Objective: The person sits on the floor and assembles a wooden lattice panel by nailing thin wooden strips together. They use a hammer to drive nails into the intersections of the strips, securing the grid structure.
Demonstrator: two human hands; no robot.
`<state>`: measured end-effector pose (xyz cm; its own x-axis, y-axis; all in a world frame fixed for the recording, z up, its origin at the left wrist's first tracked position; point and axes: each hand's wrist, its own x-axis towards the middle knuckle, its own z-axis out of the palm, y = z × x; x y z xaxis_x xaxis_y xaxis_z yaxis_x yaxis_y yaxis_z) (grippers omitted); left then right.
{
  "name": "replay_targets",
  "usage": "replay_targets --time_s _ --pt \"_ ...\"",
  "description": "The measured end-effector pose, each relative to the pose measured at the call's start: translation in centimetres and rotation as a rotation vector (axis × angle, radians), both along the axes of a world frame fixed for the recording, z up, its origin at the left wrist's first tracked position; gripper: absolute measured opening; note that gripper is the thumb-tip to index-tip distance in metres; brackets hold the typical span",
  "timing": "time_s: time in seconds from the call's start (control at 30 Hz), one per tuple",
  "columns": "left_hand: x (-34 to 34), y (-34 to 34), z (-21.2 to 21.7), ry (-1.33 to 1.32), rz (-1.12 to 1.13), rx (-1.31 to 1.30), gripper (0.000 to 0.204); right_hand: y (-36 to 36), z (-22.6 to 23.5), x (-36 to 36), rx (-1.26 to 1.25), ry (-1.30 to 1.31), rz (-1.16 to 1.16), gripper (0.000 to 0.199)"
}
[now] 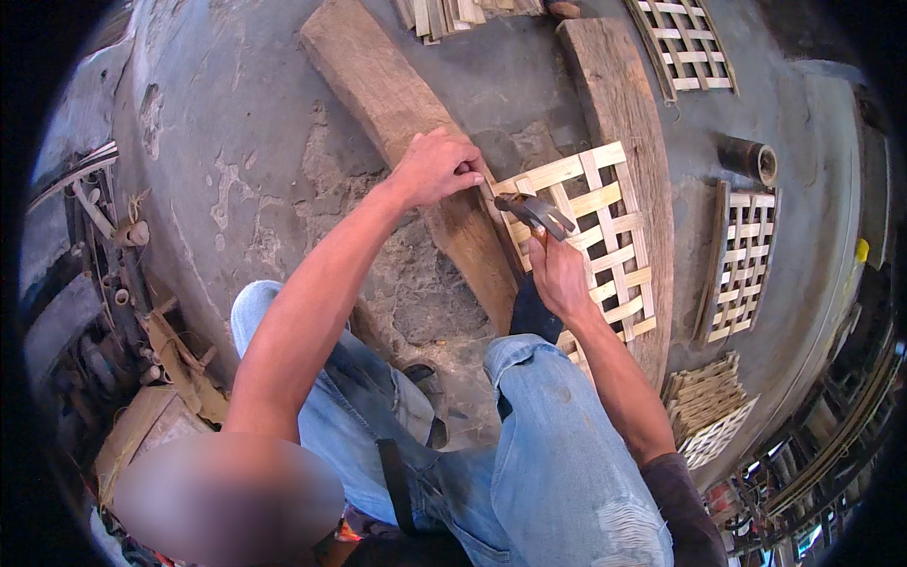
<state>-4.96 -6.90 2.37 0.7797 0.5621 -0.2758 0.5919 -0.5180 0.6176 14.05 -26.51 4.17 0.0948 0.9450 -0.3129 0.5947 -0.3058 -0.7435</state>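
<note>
A pale wooden lattice panel [605, 246] lies across two thick wooden beams, one on the left [397, 104] and one on the right [628, 104]. My left hand [436, 168] presses its fingers together at the panel's upper left corner, on the left beam. My right hand [559, 274] grips the handle of a hammer [537, 214], whose metal head hovers just above the lattice near that corner. My knees in blue jeans are below the panel.
More lattice panels lie at the top right [682, 42], at the right [742, 260] and in a stack at the lower right [710, 408]. A dark tube [751, 159] rests on the concrete floor. Loose slats [453, 14] lie at the top. Clutter lines the left.
</note>
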Motion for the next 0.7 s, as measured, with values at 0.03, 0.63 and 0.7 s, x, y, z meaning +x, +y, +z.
replay_targets --time_s 0.03,0.63,0.7 --pt "0.0 0.0 0.1 0.015 -0.006 0.000 0.021 0.0 0.4 0.1 -0.017 -0.009 0.019 0.026" --pt "-0.1 1.7 -0.6 0.023 -0.156 0.072 0.013 14.0 14.5 -1.0 0.564 -0.309 -0.507 0.024" --pt "0.9 2.1 -0.7 0.026 -0.195 0.052 0.015 8.2 9.8 -5.8 0.497 -0.099 -0.812 0.026"
